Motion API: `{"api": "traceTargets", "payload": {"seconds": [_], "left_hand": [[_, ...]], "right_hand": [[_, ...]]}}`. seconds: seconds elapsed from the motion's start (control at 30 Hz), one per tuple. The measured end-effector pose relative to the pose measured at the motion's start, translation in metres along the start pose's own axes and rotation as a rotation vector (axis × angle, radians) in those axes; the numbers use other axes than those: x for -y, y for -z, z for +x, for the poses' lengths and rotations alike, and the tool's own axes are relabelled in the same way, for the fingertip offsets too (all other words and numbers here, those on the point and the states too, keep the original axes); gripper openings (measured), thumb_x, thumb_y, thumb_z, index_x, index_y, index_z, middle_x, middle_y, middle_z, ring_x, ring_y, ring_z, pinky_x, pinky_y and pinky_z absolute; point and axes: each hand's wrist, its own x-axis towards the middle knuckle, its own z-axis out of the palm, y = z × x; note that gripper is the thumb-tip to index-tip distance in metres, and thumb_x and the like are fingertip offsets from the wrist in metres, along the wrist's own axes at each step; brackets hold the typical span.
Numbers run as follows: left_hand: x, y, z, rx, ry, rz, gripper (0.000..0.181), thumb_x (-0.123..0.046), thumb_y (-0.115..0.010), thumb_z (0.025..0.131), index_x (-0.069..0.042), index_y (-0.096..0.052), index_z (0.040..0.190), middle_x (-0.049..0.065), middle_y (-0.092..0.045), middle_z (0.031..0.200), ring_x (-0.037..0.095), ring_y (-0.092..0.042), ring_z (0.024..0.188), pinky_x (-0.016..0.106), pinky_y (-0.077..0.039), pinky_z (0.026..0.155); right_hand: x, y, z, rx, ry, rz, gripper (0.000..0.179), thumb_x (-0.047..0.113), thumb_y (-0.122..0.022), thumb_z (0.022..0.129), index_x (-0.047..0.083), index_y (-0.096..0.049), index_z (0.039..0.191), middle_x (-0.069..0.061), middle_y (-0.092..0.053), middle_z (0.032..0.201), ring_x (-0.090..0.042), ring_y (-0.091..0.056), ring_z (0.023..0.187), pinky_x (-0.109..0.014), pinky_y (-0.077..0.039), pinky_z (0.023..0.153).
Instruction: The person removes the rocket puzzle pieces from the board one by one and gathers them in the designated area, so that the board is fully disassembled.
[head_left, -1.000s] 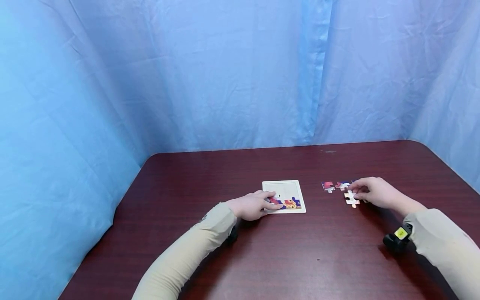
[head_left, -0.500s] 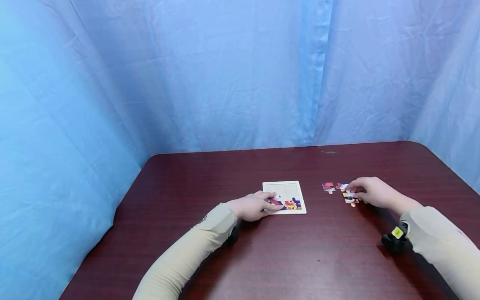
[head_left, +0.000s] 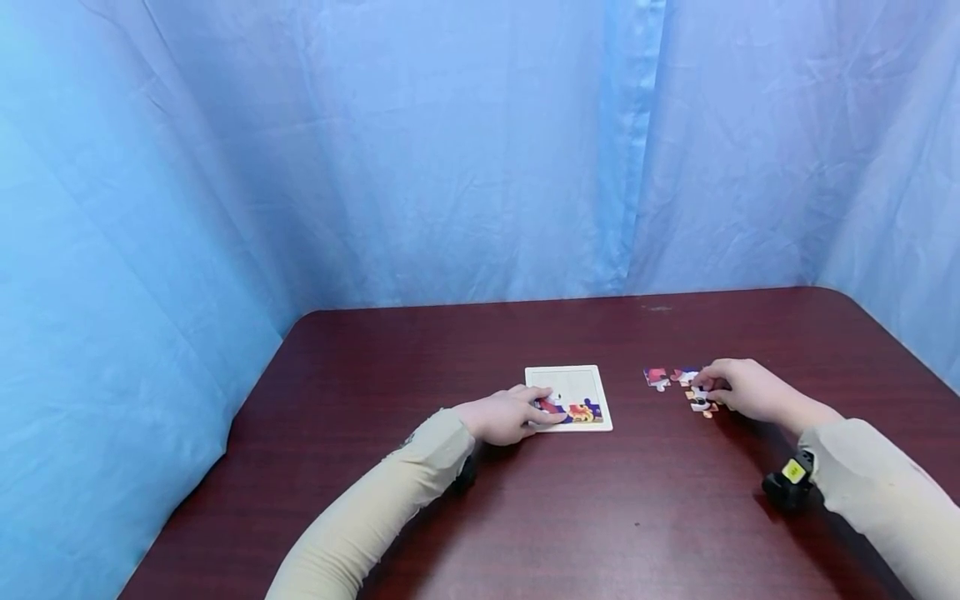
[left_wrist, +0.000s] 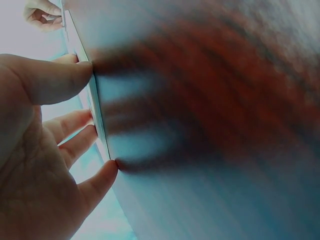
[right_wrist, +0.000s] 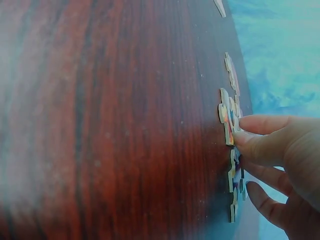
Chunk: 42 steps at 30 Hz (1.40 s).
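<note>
A square puzzle tray [head_left: 606,417] with a pale rim lies mid-table, with colourful fitted pieces [head_left: 582,412] along its near side. My left hand [head_left: 506,414] rests on the tray's near left part, fingers spread. In the left wrist view, the thumb [left_wrist: 65,80] and fingertips stand along the tray's edge [left_wrist: 95,102]. To the right, my right hand [head_left: 753,390] pinches a puzzle piece [head_left: 701,403] with a dark and white print between thumb and forefinger, low over the table. Its other fingers [right_wrist: 267,202] hang beside more pieces [right_wrist: 233,170], which they partly hide.
Loose puzzle pieces [head_left: 657,378] lie left of and behind the right hand, among them a red and white one [head_left: 685,376]. A dark red wooden table [head_left: 450,350] carries everything. Blue curtains [head_left: 465,167] hang around its far and left sides.
The puzzle piece at my right fingertips has turned slightly and shifted a little, and its dark print now shows. My left hand and the tray have stayed put.
</note>
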Motion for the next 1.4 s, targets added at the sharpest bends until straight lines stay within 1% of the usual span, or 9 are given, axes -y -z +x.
{"api": "traceTargets", "payload": {"seconds": [0.27,0.43,0.57,0.67,0.77,0.9,1.2,1.3,1.4], "left_hand": [[0.001,0.0,0.001,0.002,0.003,0.005,0.048,-0.017,-0.05,0.097,-0.037,-0.044,0.14,0.005,-0.026,0.155,0.021,-0.028,0.141,0.035,-0.031,0.111],[0.0,0.001,0.001,-0.002,-0.005,0.004,0.047,-0.017,-0.05,0.097,-0.036,-0.045,0.14,0.006,-0.027,0.155,0.022,-0.028,0.141,0.036,-0.031,0.111],[0.0,0.001,0.001,0.003,-0.002,0.001,0.046,-0.018,-0.05,0.098,-0.036,-0.045,0.14,0.005,-0.026,0.155,0.021,-0.028,0.141,0.035,-0.03,0.111],[0.0,0.002,0.002,0.007,0.002,-0.003,0.046,-0.018,-0.05,0.098,-0.036,-0.045,0.14,0.005,-0.026,0.156,0.021,-0.027,0.141,0.035,-0.03,0.112],[0.001,0.002,0.002,0.0,0.004,-0.01,0.046,-0.018,-0.05,0.098,-0.036,-0.045,0.14,0.005,-0.026,0.155,0.021,-0.027,0.141,0.036,-0.029,0.112],[0.002,0.002,0.002,-0.01,0.001,-0.02,0.046,-0.018,-0.05,0.098,-0.036,-0.046,0.139,0.005,-0.028,0.155,0.022,-0.028,0.141,0.038,-0.03,0.112],[0.007,0.003,0.003,-0.061,-0.074,-0.077,0.037,-0.023,-0.05,0.099,-0.027,-0.053,0.136,0.01,-0.036,0.15,0.025,-0.034,0.136,0.036,-0.029,0.111],[0.007,0.003,0.003,-0.071,-0.086,-0.094,0.038,-0.02,-0.051,0.098,-0.025,-0.054,0.135,0.011,-0.037,0.149,0.026,-0.034,0.136,0.035,-0.029,0.112],[0.007,0.002,0.003,-0.073,-0.075,-0.11,0.038,-0.018,-0.05,0.098,-0.025,-0.054,0.136,0.01,-0.036,0.15,0.025,-0.033,0.138,0.033,-0.028,0.113]], "right_hand": [[0.006,0.005,-0.001,-0.048,-0.012,0.045,0.017,0.006,-0.069,0.082,0.004,-0.071,0.099,-0.001,-0.066,0.085,-0.006,-0.05,0.068,-0.027,-0.044,0.061],[0.019,0.007,0.002,-0.06,-0.042,0.107,0.018,0.011,-0.069,0.084,0.005,-0.071,0.101,-0.001,-0.067,0.087,-0.006,-0.049,0.07,-0.025,-0.043,0.06],[0.033,0.004,0.008,-0.081,-0.018,0.153,0.016,0.015,-0.069,0.086,0.008,-0.072,0.1,-0.001,-0.069,0.09,-0.004,-0.052,0.072,-0.025,-0.046,0.063],[0.044,0.001,0.014,-0.072,-0.021,0.205,0.017,0.016,-0.067,0.087,0.009,-0.072,0.101,-0.003,-0.069,0.093,-0.005,-0.055,0.071,-0.028,-0.05,0.064],[0.053,-0.005,0.021,-0.059,-0.027,0.237,0.018,0.018,-0.065,0.089,0.009,-0.071,0.103,-0.003,-0.07,0.096,-0.009,-0.06,0.078,-0.035,-0.053,0.072],[0.067,-0.016,0.033,-0.056,-0.015,0.272,0.017,0.019,-0.064,0.091,0.009,-0.071,0.103,-0.003,-0.07,0.096,-0.017,-0.061,0.09,-0.041,-0.05,0.082],[0.097,-0.037,0.058,-0.04,0.002,0.358,0.016,0.016,-0.063,0.091,0.008,-0.071,0.103,-0.007,-0.07,0.098,-0.022,-0.062,0.092,-0.043,-0.049,0.085],[0.102,-0.044,0.065,-0.02,0.006,0.352,0.016,0.015,-0.063,0.09,0.008,-0.071,0.103,-0.007,-0.07,0.098,-0.022,-0.061,0.092,-0.043,-0.048,0.086],[0.106,-0.05,0.07,0.003,-0.002,0.351,0.016,0.014,-0.064,0.089,0.008,-0.071,0.102,-0.005,-0.07,0.094,-0.019,-0.059,0.087,-0.04,-0.048,0.082]]}}
